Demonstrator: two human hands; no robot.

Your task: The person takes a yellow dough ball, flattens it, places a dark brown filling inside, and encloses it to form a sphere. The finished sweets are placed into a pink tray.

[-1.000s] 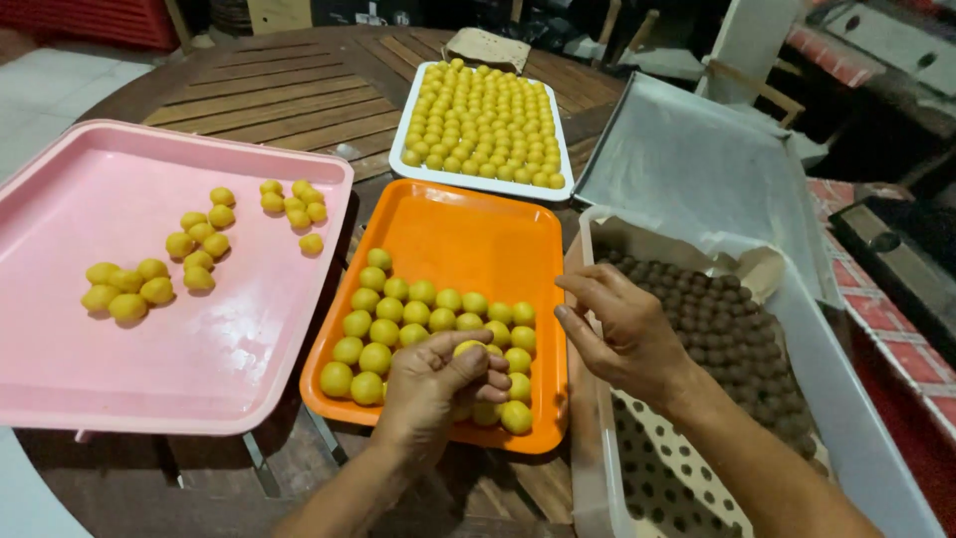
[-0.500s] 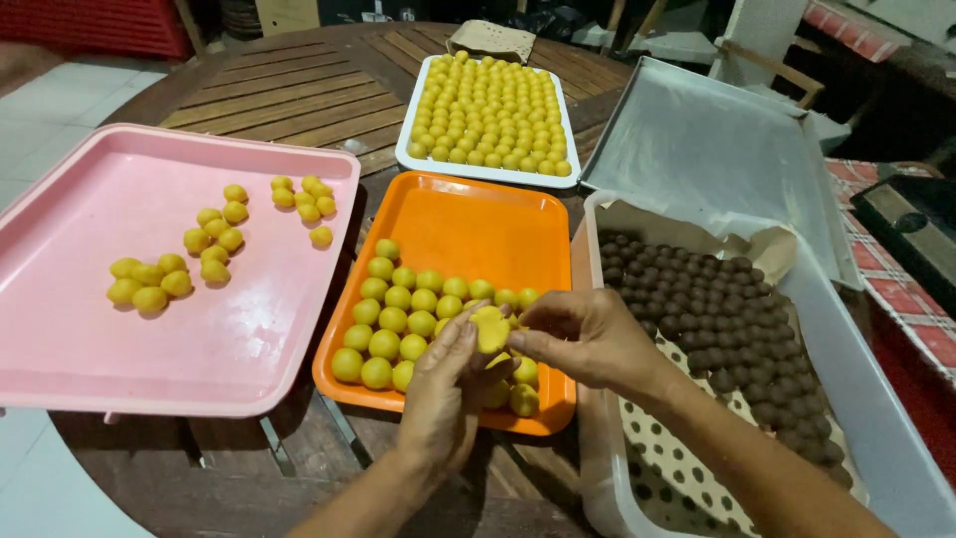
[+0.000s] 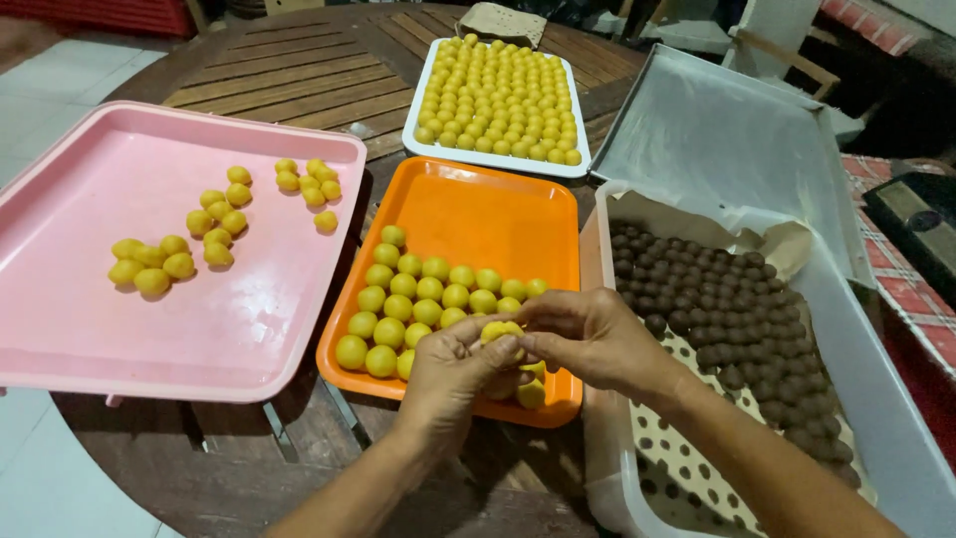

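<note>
My left hand and my right hand meet over the near edge of an orange tray. Together they pinch one yellow dough ball between the fingertips. Rows of yellow balls lie on the orange tray just left of my hands. A white box lined with dotted paper holds many small dark brown balls to the right of my right hand.
A pink tray on the left carries loose clusters of yellow balls. A white tray packed with yellow balls stands at the back. A grey lid leans behind the white box. All rest on a round wooden slat table.
My right hand came from over the white box leftward to join the left hand. Both hands now grip the yellow ball, which my left hand held alone before.
</note>
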